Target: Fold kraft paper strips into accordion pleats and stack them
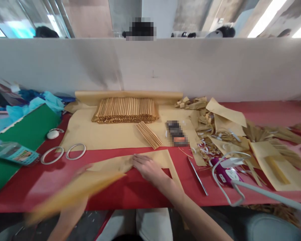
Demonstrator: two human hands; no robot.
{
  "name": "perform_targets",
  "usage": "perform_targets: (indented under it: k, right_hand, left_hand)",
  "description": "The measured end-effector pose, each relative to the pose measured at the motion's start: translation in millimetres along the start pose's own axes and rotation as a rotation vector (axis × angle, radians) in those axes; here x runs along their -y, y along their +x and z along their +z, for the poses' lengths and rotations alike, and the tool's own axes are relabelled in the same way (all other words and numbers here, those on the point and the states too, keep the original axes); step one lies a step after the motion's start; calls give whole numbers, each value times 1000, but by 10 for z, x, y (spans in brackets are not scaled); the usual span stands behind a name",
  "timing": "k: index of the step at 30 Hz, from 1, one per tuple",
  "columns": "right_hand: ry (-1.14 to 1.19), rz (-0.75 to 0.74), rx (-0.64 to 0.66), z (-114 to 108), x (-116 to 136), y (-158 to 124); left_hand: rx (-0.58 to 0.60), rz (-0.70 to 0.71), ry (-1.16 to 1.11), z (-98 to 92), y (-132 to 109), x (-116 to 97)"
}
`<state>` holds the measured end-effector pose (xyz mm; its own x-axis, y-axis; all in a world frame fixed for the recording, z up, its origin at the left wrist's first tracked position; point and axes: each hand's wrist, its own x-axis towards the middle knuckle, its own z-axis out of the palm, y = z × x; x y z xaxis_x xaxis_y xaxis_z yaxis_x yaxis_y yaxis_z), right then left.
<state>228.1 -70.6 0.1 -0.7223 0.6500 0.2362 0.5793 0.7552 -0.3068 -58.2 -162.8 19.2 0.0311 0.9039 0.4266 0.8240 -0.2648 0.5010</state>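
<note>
A sheet of brown paper (104,164) lies over the red table at the near middle, its left part lifted and blurred by motion. My right hand (145,166) rests on it with the fingers close together, pressing the paper. At the lower left my left hand (76,204) is mostly hidden behind the blurred paper flap, and its fingers do not show clearly. A narrow strip with a corner of brown paper (175,174) extends under my right wrist. Beyond my hands lie a small pleated paper piece (149,135) and a long stack of pleated paper (126,109).
Two white rings (76,151), a bottle (18,153) and a green board (31,130) are at the left. A phone (177,133), a silver pen-like tool (197,175), a purple power strip (225,172) with white cables, and paper scraps (222,113) are at the right. A partition (150,67) stands behind.
</note>
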Motion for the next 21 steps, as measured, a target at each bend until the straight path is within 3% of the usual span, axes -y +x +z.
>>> perform_targets:
  k: [2,4,6,8,9,11,13,15,17,20,21]
  right_hand:
    - [-36,19,17,-57,16,-3]
    - [-82,86,13,-167,27,-12]
    - [-95,152,-29,-304,32,-27]
    - [-67,178,-86,-439,36,-44]
    - [-61,177,-112,-500,41,-53]
    - [-79,159,-170,-603,64,-71]
    - [-67,150,-238,-678,117,-80]
    - [-14,139,-306,-719,202,-63]
    - [64,99,-354,-717,310,-10]
    - [243,54,-369,-627,448,128]
    - [335,37,-385,-579,471,181]
  left_hand:
    - [-71,-95,-61,-56,129,167]
    - [-137,-306,-180,-95,248,363]
    - [-41,-399,-190,-117,338,533]
    - [71,-406,-58,-124,394,589]
    - [117,-374,33,-123,411,555]
    - [41,-240,210,-111,427,366]
    - [-6,-167,164,-74,427,75]
    - [82,-204,-172,11,422,-217]
    - [327,-328,-683,164,418,-432]
    - [565,-469,-1348,497,445,-582]
    - [575,-481,-1403,615,470,-601]
